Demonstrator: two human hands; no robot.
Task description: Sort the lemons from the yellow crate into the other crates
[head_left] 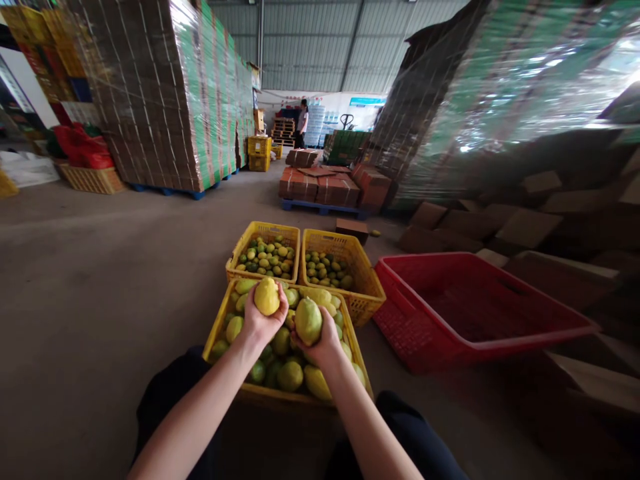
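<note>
My left hand [266, 320] is closed round a yellow lemon [267, 296], which rests in its upturned palm. In my right hand [323, 339] is a larger, greener lemon [309, 321], gripped from the right and below. Both hands are over the near yellow crate [361, 373], heaped with big green and yellow lemons [290, 377]. Part of that heap is hidden by my hands and forearms. Just beyond stand two more yellow crates, the left one [231, 261] and the right one [367, 277], with smaller green and yellow fruit in both.
To the right stands a red crate [425, 333] beside scattered cardboard boxes [530, 227]. Flat cardboard bundles [320, 187] lie on a blue pallet [323, 209] ahead. Wrapped carton stacks [145, 100] rise on both sides. A person [303, 123] is at the back.
</note>
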